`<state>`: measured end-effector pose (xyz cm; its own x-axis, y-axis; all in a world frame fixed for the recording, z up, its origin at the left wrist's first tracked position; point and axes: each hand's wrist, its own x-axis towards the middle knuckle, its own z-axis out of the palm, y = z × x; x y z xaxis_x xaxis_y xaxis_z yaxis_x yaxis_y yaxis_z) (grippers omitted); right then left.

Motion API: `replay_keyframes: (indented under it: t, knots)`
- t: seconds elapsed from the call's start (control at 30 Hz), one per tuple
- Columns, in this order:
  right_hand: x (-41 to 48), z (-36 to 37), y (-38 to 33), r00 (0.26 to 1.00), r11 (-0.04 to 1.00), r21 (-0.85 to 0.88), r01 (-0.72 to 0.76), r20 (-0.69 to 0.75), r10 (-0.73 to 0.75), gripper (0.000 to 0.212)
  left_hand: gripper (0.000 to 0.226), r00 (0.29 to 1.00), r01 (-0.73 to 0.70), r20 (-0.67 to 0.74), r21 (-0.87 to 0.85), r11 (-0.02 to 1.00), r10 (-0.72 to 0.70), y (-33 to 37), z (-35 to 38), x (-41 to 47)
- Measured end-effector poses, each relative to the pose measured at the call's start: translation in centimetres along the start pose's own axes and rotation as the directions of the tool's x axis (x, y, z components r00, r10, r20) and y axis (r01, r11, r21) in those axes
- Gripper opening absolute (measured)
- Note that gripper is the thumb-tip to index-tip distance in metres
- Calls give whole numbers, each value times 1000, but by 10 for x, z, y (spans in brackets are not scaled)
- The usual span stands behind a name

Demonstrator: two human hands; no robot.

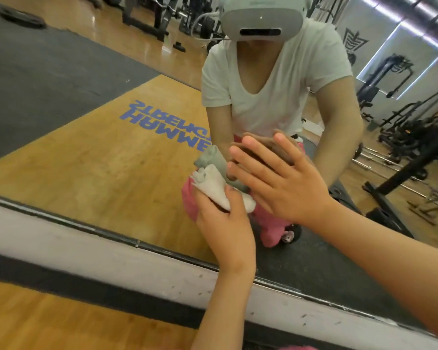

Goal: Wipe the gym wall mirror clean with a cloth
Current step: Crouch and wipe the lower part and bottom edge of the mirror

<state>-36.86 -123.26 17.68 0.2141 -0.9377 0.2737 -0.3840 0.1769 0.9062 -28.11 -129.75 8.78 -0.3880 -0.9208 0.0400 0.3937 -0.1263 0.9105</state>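
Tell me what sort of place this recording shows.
A gym, most likely. The wall mirror reflects weight racks, a barbell and a weight plate on black matting. The left hand holds a cloth at the mirror.

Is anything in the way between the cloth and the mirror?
Nothing visible. The left hand holds the cloth against the mirror already. Only the right hand lies flat on the glass just beside it.

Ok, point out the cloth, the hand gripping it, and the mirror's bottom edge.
cloth (214, 186): head view, on its white rolled middle.
left hand (224, 224): head view, on the back of the hand.
mirror's bottom edge (86, 229): head view, on the dark strip below the reflected wooden floor.
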Motion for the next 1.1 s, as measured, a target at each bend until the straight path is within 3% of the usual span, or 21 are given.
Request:
replay_keyframes:
  t: [0.17, 0.43, 0.5, 0.63, 0.77, 0.87, 1.1]
  knots:
    - [-2, -2, -1, 1000, 1000, 6, -6, 13, 5, 47, 61, 999, 5, 36, 29, 1000, -6, -13, -16, 7]
    - [0, -3, -2, 1000, 1000, 12, -3, 4, 3, 52, 26, 956, 291, -90, 143, 946, -280, -77, -69, 9]
    - [0, -4, -2, 1000, 1000, 15, -4, 12, 4, 51, 30, 950, 307, -97, 128, 943, -296, -73, -66, 9]
    - [-1, -4, -1, 1000, 1000, 14, 5, 9, -6, 49, 43, 989, 145, -18, 31, 989, -144, -19, -34, 15]
    - [0, -6, -1, 1000, 998, 61, -19, -1, 19, 48, 26, 994, -65, 85, 24, 998, 63, 29, -12, 22]
    - [1, -9, 1, 1000, 997, 79, -10, -8, 11, 50, 34, 992, -111, 65, 69, 991, 106, 25, -17, 28]
    - [7, -12, -4, 997, 989, 132, -64, -33, 69, 48, 43, 982, 181, -79, 85, 980, -174, -51, -61, 25]
